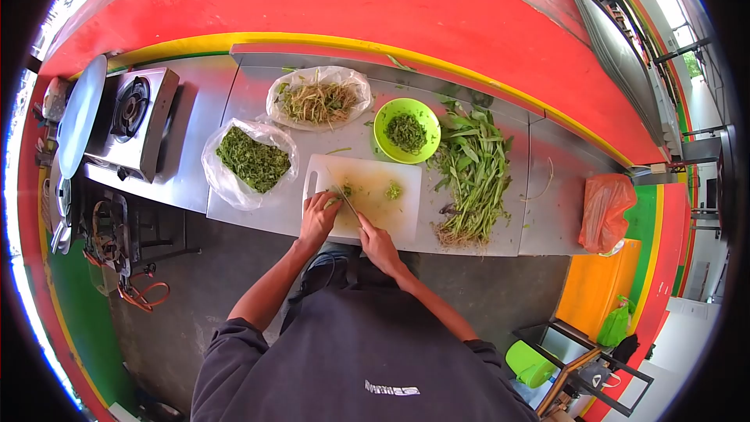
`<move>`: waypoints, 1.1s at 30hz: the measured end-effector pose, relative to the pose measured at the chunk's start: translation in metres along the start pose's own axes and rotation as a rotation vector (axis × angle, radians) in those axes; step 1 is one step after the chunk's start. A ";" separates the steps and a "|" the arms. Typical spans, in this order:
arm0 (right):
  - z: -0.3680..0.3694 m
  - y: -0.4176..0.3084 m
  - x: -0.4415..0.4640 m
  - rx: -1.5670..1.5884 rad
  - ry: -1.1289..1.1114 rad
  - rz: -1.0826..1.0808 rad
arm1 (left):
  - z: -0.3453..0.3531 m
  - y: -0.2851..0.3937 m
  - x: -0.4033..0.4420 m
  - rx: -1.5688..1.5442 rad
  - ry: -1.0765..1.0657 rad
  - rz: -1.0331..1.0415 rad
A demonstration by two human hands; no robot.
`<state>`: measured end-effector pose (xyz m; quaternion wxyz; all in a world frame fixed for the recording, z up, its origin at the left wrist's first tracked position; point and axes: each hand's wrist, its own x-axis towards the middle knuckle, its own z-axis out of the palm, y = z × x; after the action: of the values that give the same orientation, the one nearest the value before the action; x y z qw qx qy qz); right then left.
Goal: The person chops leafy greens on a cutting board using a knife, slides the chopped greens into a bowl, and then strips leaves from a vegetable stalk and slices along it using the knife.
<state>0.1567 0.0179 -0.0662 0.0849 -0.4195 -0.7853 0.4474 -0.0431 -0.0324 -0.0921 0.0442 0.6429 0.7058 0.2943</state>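
My right hand (378, 244) is closed round the handle of a kitchen knife (348, 203), its blade over a white cutting board (402, 223). On the board's left part my left hand (316, 217) has its fingers curled over a small bunch of leafy greens (331, 202), close beside the blade. Its fingers partly hide the greens. Chopped bits lie just past the knife tip, and a small pile of chopped greens (393, 190) sits on the right part of the board.
Behind the board are a lime-green bowl (380, 130) of chopped greens and a plastic bag (358, 86) of rooty trimmings. Another bag (212, 162) of chopped leaves stands left. Long leafy stalks (476, 168) lie right, beyond them a red plastic bag (605, 215). A gas stove (160, 101) is far left.
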 end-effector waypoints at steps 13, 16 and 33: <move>0.002 0.005 0.005 -0.055 0.007 -0.035 | 0.008 -0.011 -0.003 -0.161 0.002 0.018; 0.007 -0.001 0.016 -0.067 0.036 -0.070 | 0.010 -0.009 -0.001 -0.169 0.010 0.003; -0.007 0.011 -0.013 0.002 0.017 0.008 | 0.009 0.004 0.002 0.034 0.035 -0.026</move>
<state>0.1753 0.0154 -0.0672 0.0902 -0.4262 -0.7824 0.4451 -0.0361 -0.0274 -0.0970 0.0247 0.6288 0.7198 0.2931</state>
